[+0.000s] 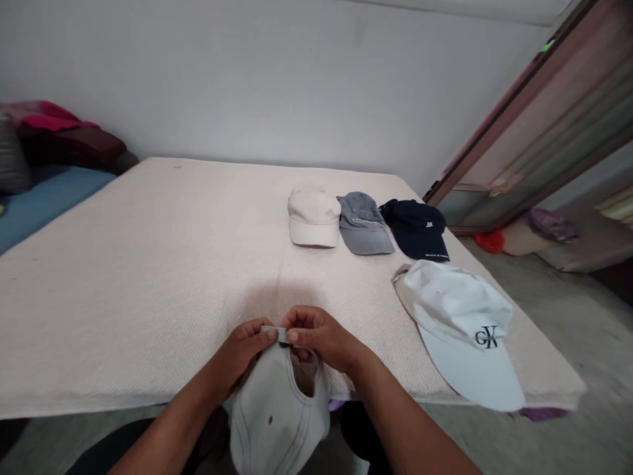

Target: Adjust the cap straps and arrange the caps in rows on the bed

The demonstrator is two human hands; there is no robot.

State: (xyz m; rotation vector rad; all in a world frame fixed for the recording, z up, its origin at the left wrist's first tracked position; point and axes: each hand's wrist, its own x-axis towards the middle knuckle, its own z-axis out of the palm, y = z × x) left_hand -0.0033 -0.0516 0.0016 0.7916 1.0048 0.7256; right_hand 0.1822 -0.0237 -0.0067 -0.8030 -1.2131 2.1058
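Note:
A light grey baseball cap (274, 409) hangs at the table's front edge, its back opening turned up and away from me. My left hand (247, 346) pinches one end of the cap's adjusting strap (270, 332). Close beside it, my right hand (316, 336) grips the other side of that strap, thumb and fingers closed. A small dark buckle shows under the strap between the hands. The cap's brim is out of sight below the frame.
A white cap (459, 323) with dark letters lies at the right front of the covered table (123, 284). Behind it are a cream cap (314, 214), a grey cap (364, 224) and a navy cap (415, 227) in a row. A wall (247, 86) stands behind.

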